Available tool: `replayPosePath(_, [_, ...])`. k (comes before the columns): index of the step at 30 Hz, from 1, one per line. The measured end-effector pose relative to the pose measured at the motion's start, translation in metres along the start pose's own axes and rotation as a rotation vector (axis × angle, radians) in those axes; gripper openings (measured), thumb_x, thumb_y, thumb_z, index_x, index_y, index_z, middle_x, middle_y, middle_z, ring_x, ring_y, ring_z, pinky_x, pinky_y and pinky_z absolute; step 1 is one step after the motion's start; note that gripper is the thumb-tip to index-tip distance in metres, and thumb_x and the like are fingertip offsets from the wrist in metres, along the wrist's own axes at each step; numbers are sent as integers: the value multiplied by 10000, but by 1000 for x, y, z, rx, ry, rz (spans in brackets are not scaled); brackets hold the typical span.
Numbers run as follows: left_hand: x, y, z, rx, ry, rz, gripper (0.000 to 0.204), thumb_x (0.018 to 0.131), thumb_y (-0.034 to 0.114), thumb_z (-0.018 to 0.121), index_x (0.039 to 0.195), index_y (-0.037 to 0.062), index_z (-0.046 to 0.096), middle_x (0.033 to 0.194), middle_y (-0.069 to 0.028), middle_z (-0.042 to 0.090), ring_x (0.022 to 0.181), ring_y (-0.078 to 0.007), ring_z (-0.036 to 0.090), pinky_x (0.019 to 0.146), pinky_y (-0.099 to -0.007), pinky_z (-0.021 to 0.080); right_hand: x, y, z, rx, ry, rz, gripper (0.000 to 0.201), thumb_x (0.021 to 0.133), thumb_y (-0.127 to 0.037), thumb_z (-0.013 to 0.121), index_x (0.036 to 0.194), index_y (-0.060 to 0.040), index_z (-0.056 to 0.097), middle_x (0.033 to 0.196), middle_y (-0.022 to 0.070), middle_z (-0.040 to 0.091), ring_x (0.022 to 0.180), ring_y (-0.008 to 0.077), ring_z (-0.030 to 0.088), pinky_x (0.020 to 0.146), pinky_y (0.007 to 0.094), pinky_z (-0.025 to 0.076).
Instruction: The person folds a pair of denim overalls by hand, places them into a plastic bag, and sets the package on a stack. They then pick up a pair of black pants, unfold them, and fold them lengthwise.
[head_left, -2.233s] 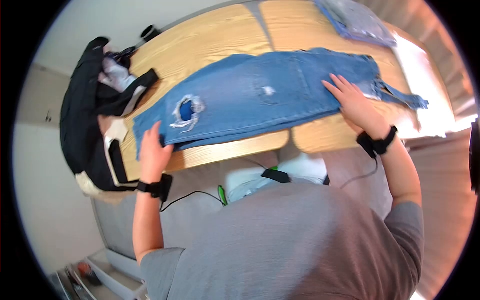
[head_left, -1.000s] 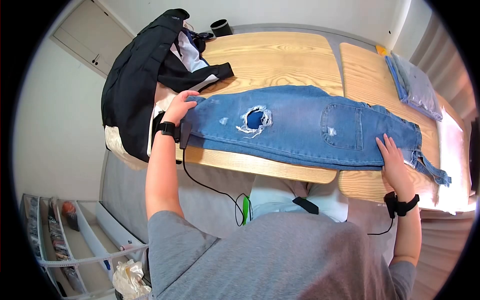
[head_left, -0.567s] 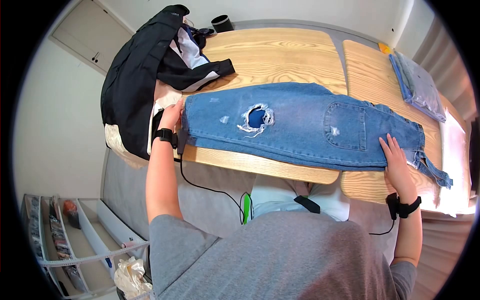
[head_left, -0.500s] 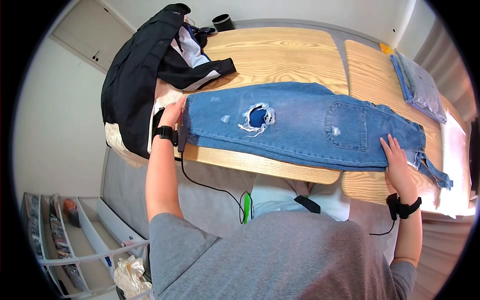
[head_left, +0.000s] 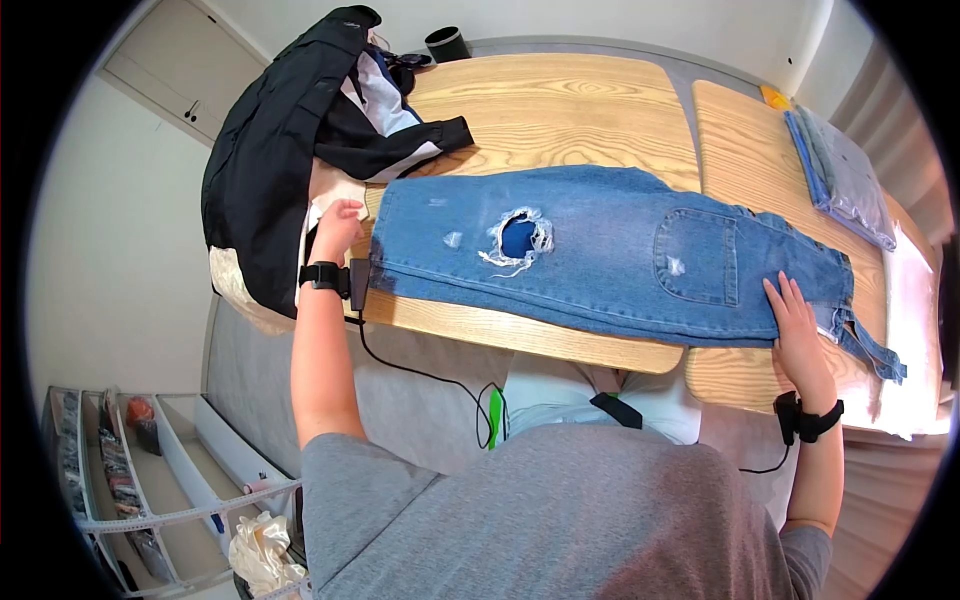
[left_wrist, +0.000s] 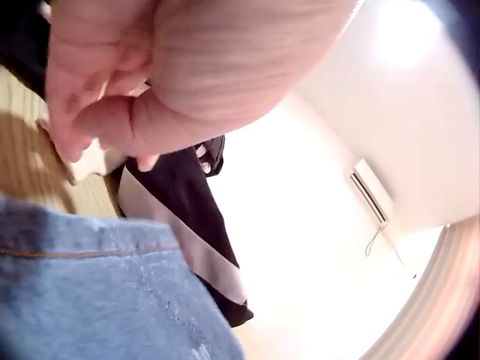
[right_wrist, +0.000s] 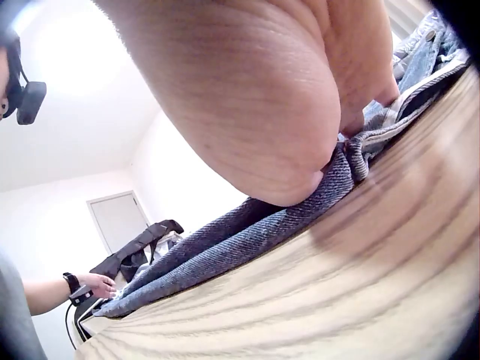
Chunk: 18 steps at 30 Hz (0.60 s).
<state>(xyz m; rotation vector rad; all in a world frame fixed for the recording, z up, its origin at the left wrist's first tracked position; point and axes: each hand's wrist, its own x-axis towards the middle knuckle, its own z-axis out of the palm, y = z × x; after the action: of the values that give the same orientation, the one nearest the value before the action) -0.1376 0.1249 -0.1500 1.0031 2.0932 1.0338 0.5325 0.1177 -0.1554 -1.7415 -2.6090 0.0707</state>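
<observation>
Folded lengthwise, a pair of ripped denim overalls (head_left: pixel 600 250) lies across two tables in the head view, its leg hems at left and strap (head_left: pixel 872 355) at right. My left hand (head_left: pixel 338 232) hovers just left of the hems, fingers loosely bent and apart from the denim. In the left wrist view, the hem (left_wrist: pixel 90 247) lies below that hand (left_wrist: pixel 187 75). My right hand (head_left: pixel 797 325) rests with straight fingers on the overalls near the waist. The right wrist view shows this hand (right_wrist: pixel 270 97) at the layered denim edge (right_wrist: pixel 247 240), with its fingertips partly hidden.
A black jacket (head_left: pixel 265 170) with white lining is draped at the left table end, beside a cream piece (head_left: pixel 340 188). Bagged folded clothes (head_left: pixel 840 175) lie at far right. A gap parts the two wooden tables (head_left: pixel 560 100). A black bin (head_left: pixel 447 43) stands behind.
The head view has shifted. My left hand gripped the hem corner, moved down the hem edge, and has now come away leftward from the denim. The right hand stays on the waist area.
</observation>
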Motion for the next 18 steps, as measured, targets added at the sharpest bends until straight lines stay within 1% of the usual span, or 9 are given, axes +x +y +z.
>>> replayPosePath(3, [-17, 12, 11, -166, -34, -122, 228, 835, 100, 550, 1058, 53, 564, 863, 2, 546, 758, -81, 526, 695, -231, 434, 1, 0, 1, 1, -14, 9, 778, 674, 149, 465, 1394, -124, 351, 1469, 151, 286, 1351, 339, 279, 1070, 488, 275])
replayPosePath(6, [-11, 10, 11, -38, -160, -136, 287, 870, 261, 581, 1058, 44, 581, 835, 12, 555, 721, -77, 503, 652, -233, 407, 1, 2, 3, -3, -6, 11, 783, 671, 151, 464, 1395, -126, 351, 1473, 148, 280, 1354, 335, 275, 1071, 489, 273])
replayPosePath(8, [-17, 23, 12, 290, -260, -198, 357, 857, 338, 622, 1034, 30, 594, 834, 14, 572, 712, -75, 481, 637, -231, 381, 2, 3, 4, -8, -8, 10, 781, 674, 147, 464, 1396, -129, 350, 1473, 146, 280, 1355, 332, 273, 1071, 490, 273])
replayPosePath(10, [-26, 22, 20, 188, -221, -136, 339, 877, 278, 597, 1009, -35, 590, 831, -39, 597, 707, -119, 514, 622, -277, 402, 1, 4, 4, -12, -13, 9, 779, 677, 144, 464, 1397, -132, 348, 1474, 144, 280, 1357, 329, 272, 1070, 491, 273])
replayPosePath(12, [-21, 9, 22, 118, -165, 181, 347, 886, 254, 595, 1038, -57, 579, 895, -58, 614, 756, -128, 529, 700, -301, 429, 1, 2, 3, 4, -13, 24, 791, 659, 183, 463, 1388, -108, 359, 1476, 139, 275, 1355, 350, 263, 1099, 448, 263])
replayPosePath(13, [-25, 10, 20, 91, -166, 177, 300, 898, 212, 580, 1030, -58, 571, 923, -62, 616, 814, -132, 549, 775, -296, 439, 1, 6, 3, 3, -23, 18, 791, 659, 183, 463, 1388, -108, 359, 1476, 139, 275, 1355, 350, 263, 1099, 448, 263])
replayPosePath(14, [-21, 3, 17, -57, -196, 182, 269, 912, 196, 561, 1048, -36, 558, 915, -54, 617, 830, -126, 561, 779, -291, 449, 1, 14, 3, 132, -38, -6, 818, 645, 199, 486, 1391, -113, 357, 1483, 131, 264, 1366, 342, 244, 1110, 436, 255])
replayPosePath(16, [-28, 3, 6, -212, -293, 0, 254, 924, 182, 543, 1072, -25, 537, 924, -52, 618, 824, -118, 568, 780, -273, 455, 0, 24, 4, 260, -71, -40, 845, 631, 215, 508, 1393, -117, 354, 1491, 123, 253, 1376, 335, 224, 1122, 424, 246])
replayPosePath(18, [-38, -1, 2, -163, -333, -34, 291, 923, 242, 552, 1102, 14, 530, 943, -41, 614, 839, -126, 557, 765, -322, 451, 0, 28, 4, 318, -80, -36, 900, 596, 240, 545, 1399, -113, 343, 1500, 113, 235, 1391, 322, 187, 1135, 409, 232])
